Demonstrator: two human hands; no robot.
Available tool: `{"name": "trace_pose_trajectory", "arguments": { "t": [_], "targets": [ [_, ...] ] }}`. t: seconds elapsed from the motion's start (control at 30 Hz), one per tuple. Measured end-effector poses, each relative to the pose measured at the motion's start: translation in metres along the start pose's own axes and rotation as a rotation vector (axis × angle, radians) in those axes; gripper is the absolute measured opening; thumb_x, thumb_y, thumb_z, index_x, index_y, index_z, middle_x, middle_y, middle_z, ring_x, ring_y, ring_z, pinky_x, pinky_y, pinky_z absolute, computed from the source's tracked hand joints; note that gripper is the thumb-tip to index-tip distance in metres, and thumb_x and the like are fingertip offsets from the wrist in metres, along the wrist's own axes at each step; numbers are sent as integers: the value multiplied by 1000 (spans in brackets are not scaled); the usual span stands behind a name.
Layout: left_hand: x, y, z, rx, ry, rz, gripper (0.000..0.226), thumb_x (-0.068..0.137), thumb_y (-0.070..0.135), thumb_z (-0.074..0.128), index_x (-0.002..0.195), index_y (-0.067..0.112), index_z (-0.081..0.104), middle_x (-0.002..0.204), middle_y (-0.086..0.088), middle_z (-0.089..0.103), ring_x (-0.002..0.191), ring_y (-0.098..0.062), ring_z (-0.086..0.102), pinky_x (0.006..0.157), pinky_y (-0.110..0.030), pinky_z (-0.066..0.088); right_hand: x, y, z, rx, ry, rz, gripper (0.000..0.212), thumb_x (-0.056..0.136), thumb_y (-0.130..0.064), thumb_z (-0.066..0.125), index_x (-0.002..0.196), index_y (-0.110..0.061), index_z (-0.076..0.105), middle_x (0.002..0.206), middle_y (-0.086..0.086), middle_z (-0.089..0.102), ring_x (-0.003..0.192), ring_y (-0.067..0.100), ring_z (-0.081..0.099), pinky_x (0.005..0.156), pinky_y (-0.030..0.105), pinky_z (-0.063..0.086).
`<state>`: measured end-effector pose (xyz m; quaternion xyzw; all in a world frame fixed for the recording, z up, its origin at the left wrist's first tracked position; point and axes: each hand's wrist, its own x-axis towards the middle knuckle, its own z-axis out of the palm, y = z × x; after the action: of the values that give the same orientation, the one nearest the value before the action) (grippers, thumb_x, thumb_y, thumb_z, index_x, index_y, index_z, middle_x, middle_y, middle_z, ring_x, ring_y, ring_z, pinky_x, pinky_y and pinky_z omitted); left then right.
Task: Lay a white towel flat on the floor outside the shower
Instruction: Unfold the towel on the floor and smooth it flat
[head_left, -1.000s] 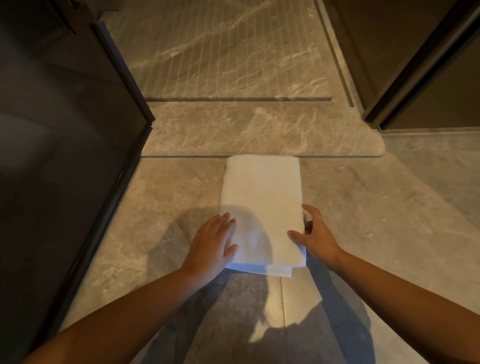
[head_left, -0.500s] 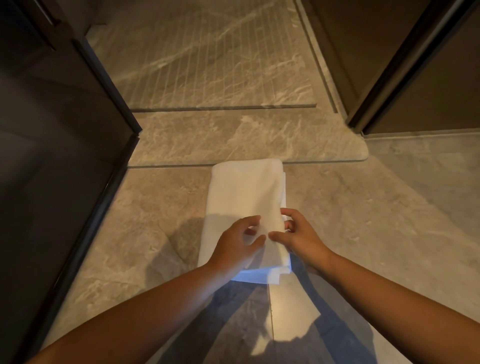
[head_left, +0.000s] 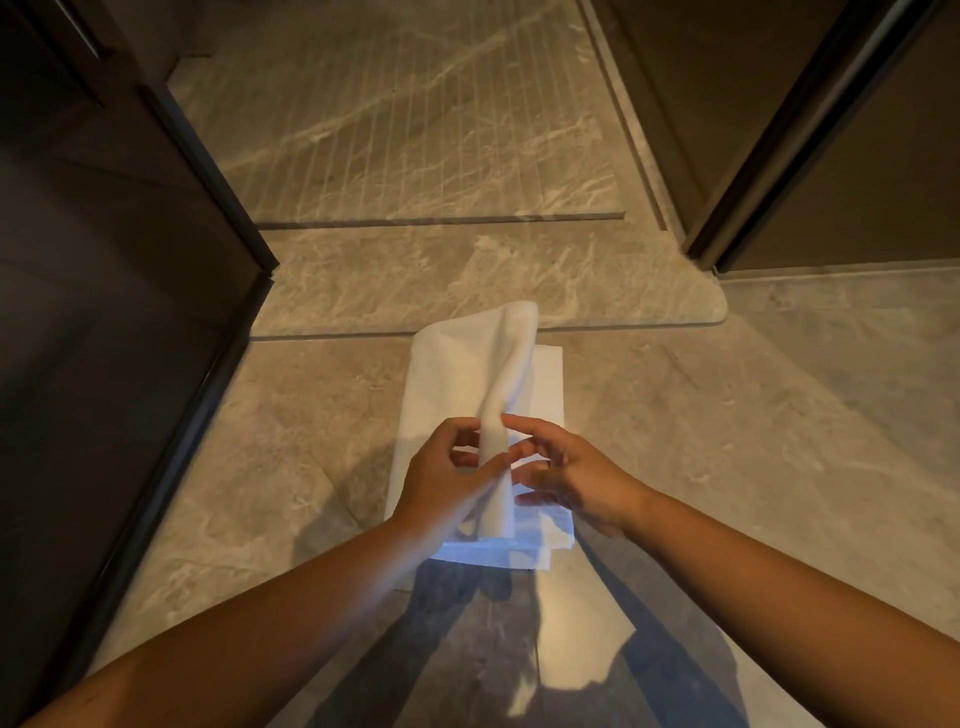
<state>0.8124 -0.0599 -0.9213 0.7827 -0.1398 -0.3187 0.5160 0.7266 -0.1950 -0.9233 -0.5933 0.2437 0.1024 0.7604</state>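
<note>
— Where do we find the white towel (head_left: 457, 374)?

— We find it on the marble floor (head_left: 701, 441), outside the shower, with its far end at the edge of the low step (head_left: 467, 280). It is folded in several layers, and its long side points away from us.

— And what do our hands do?

— Our left hand (head_left: 441, 478) pinches the top layer near the close end, with thumb and fingers closed on the cloth. This layer stands up as a soft ridge that runs toward the far end, while the lower layers lie flat on the floor. Our right hand (head_left: 571, 478) is just beside the left one. Its fingers are spread and relaxed, with the tips at the raised fold. We cannot tell if they really press the cloth.

— What is around us?

— On the left stands a dark glass panel (head_left: 104, 286), and at the far right a dark door frame (head_left: 769, 145). Beyond the step we see the grooved shower floor (head_left: 415, 130). The shadows of our arms fall on the floor near us.
</note>
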Motion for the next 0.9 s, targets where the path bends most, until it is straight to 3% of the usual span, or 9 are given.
{"name": "trace_pose_trajectory", "arguments": {
  "t": [0.1, 0.17, 0.33, 0.4, 0.5, 0.6, 0.67, 0.9],
  "targets": [
    [2, -4, -4, 8, 17, 10, 25, 78, 15, 69, 100, 21, 57, 93, 0, 64, 84, -17, 62, 71, -27, 52, 0, -4, 4, -39, -7, 0, 54, 85, 14, 48, 120, -28, 49, 99, 5, 57, 83, 16, 63, 77, 27, 54],
    [5, -5, -8, 56, 26, 12, 21, 79, 10, 64, 95, 22, 58, 86, 1, 63, 81, -18, 61, 69, -25, 50, -1, -4, 7, -80, -7, 1, 55, 85, 13, 49, 126, -23, 47, 100, 7, 57, 86, 18, 64, 79, 26, 53],
    [11, -4, -24, 90, 42, 19, 23, 77, 2, 60, 91, 21, 60, 77, 0, 61, 71, -17, 57, 59, -23, 44, 2, -2, 16, -165, 23, -44, 51, 84, 8, 54, 127, -19, 47, 102, 9, 57, 86, 18, 61, 73, 16, 53],
    [12, -1, -35, 77, 71, 25, 25, 76, 0, 59, 90, 21, 60, 80, -5, 63, 71, -19, 59, 60, -25, 47, 5, 3, 16, -323, 88, -84, 46, 84, 0, 59, 124, -20, 49, 104, 8, 57, 87, 18, 58, 74, 17, 51],
    [12, -3, -60, 155, 118, 65, 26, 77, 4, 58, 93, 25, 59, 82, 3, 64, 73, -13, 60, 57, -23, 46, 9, 15, 10, -641, 146, -172, 46, 85, -16, 63, 127, -20, 46, 115, 8, 53, 94, 15, 52, 81, 18, 44],
    [7, -8, -90, 225, 182, 98, 28, 77, 6, 58, 92, 30, 57, 81, 9, 62, 73, -7, 58, 54, -21, 43, 16, 23, 6, -886, 146, -223, 50, 85, -26, 64, 130, -22, 43, 124, 6, 48, 104, 12, 48, 89, 23, 40],
    [1, -13, -109, 238, 225, 103, 27, 76, 8, 58, 92, 30, 57, 82, 8, 63, 74, -8, 59, 53, -22, 42, 22, 24, 7, -998, 140, -231, 54, 83, -29, 65, 132, -21, 43, 127, 7, 47, 114, 19, 47, 94, 28, 39],
    [-7, -36, -166, 317, 406, 25, 29, 79, 2, 57, 105, 14, 61, 90, -6, 63, 81, -24, 57, 66, -31, 42, 43, 30, 27, -1201, 30, -238, 62, 81, -35, 66, 135, -22, 38, 137, 7, 39, 124, 24, 37, 101, 37, 38]
  ]
}}
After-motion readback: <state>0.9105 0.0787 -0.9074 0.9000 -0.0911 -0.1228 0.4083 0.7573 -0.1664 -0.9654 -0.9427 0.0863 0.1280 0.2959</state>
